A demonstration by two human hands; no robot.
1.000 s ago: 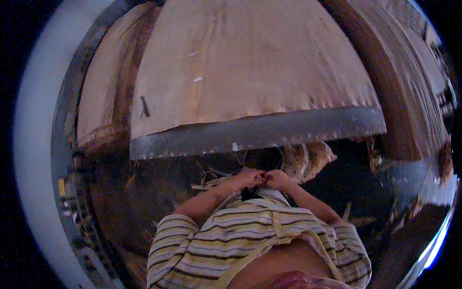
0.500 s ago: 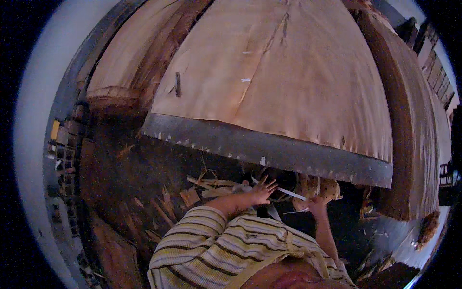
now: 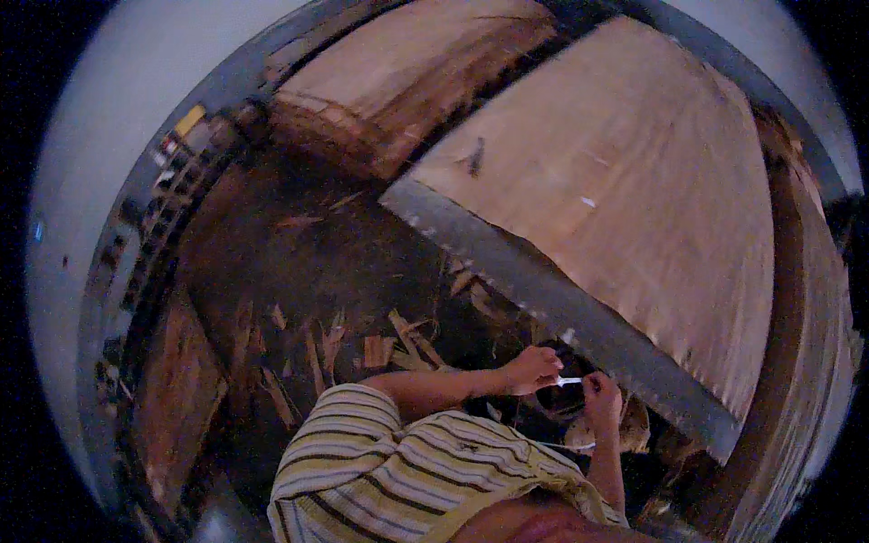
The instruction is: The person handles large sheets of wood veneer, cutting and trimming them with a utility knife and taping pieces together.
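White strip point(image 3: 569, 382) now bridging my two hands.
My left hand point(image 3: 534, 369), spread wide half a second ago, has curled its fingers in at one end; my right hand point(image 3: 602, 395) pinches the other, so both share it now. It sits near the grey edge point(image 3: 543, 273), pale wood sheet point(image 3: 652, 190) beyond, scraps point(image 3: 376, 351) to my left.

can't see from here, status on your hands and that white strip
Right hand gripping white strip. Left hand at its other end. Grey table edge close beyond both.
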